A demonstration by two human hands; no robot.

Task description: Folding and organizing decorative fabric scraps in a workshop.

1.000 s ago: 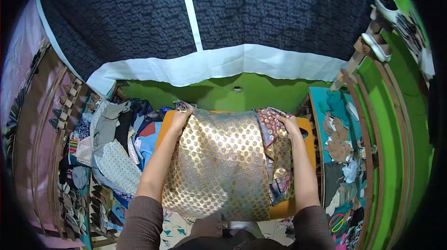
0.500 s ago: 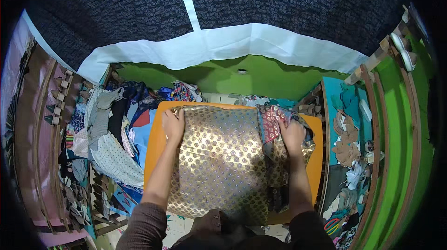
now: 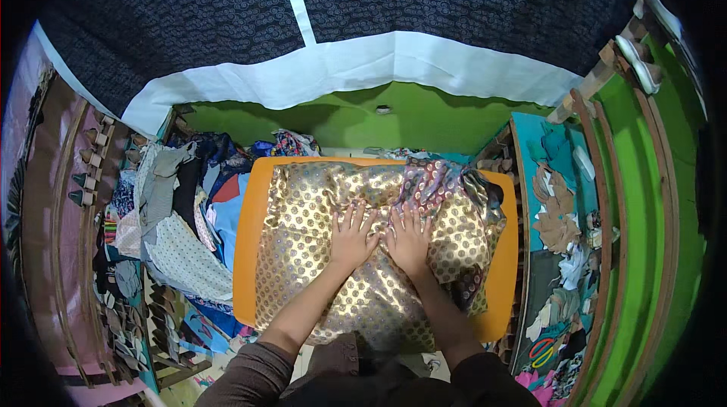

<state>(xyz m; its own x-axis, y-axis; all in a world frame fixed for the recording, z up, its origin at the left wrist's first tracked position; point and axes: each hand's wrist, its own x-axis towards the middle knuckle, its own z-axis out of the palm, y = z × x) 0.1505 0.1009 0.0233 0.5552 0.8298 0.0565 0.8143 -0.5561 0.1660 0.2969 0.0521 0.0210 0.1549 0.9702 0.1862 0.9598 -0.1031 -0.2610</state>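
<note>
Head view: gold cloth [image 3: 318, 255] is spread on the orange table [image 3: 246, 255], pressed flat by left hand [image 3: 352, 237] and right hand [image 3: 409, 239], fingers splayed, nothing gripped, right edge left bunched.

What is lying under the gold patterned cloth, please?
The gold patterned cloth lies on an orange board, whose edges show at left, right and top. Both hands, left hand and right hand, press flat on top. The board's middle is covered, so anything there stays unseen.

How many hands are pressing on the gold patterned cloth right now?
2. The left hand lies flat, fingers spread, on the middle of the gold patterned cloth; the right hand lies flat just beside it, nearly touching. No other hands show.
</note>
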